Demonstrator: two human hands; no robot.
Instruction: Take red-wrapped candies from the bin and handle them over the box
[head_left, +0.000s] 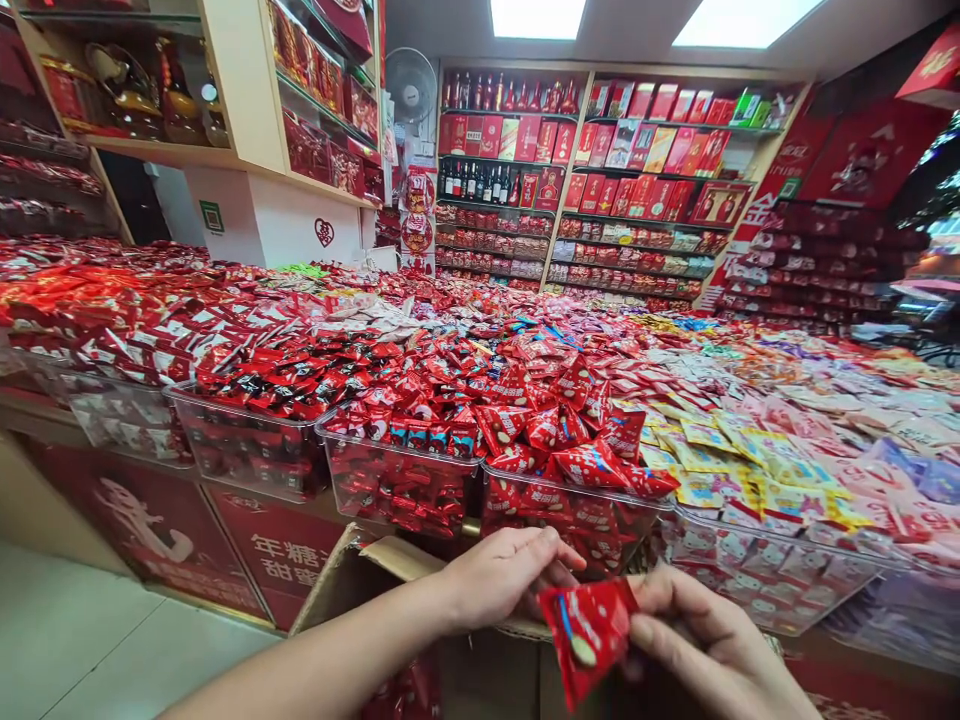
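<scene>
My right hand (712,645) grips a red candy packet (589,635) by its right edge, low in the view. My left hand (506,575) reaches in from the left with fingers curled against the packet's upper left corner. Both hands hover over an open cardboard box (360,580) that stands in front of the counter. Just beyond the hands, a clear plastic bin (570,510) is heaped with the same kind of red packets.
A long counter of clear bins (247,440) holds piles of wrapped sweets: red at left and middle, yellow packets (720,470) and pink ones (862,430) at right. Shelves of red gift boxes (637,150) and bottles line the back wall. Pale floor (82,640) lies lower left.
</scene>
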